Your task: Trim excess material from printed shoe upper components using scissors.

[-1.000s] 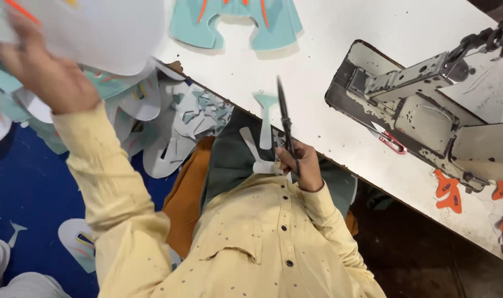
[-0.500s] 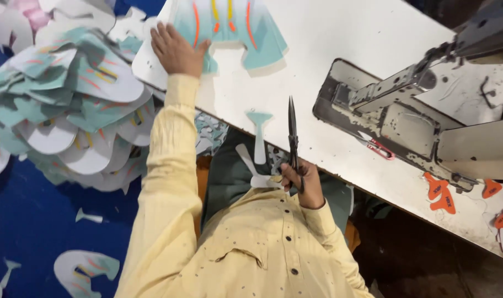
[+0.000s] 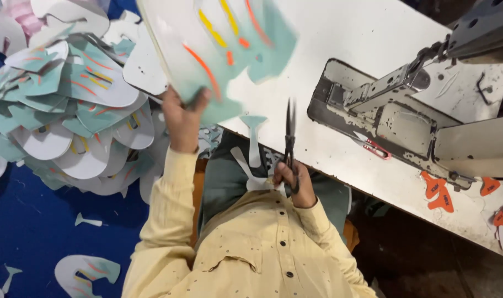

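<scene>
White worktop (image 3: 340,33) stretched beyond both hands, with a worn sewing machine (image 3: 406,116) to the right of the right hand and a heap of teal-and-white cut pieces (image 3: 69,110) over blue flooring (image 3: 36,232) left of the left hand. Raised left hand (image 3: 182,118) gripped a blurred teal printed piece (image 3: 229,49) by its lower edge. Right hand (image 3: 293,185) was closed around black scissors (image 3: 289,138), blades pointing away beside a small teal strip (image 3: 253,143).

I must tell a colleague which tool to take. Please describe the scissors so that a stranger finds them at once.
Start at the white worktable with the grey sewing machine. At the table's near edge, left of the machine, the right hand grips the scissors. They are black, slim and closed, blades pointing away over the table, unlike the pale cut pieces around.
</scene>
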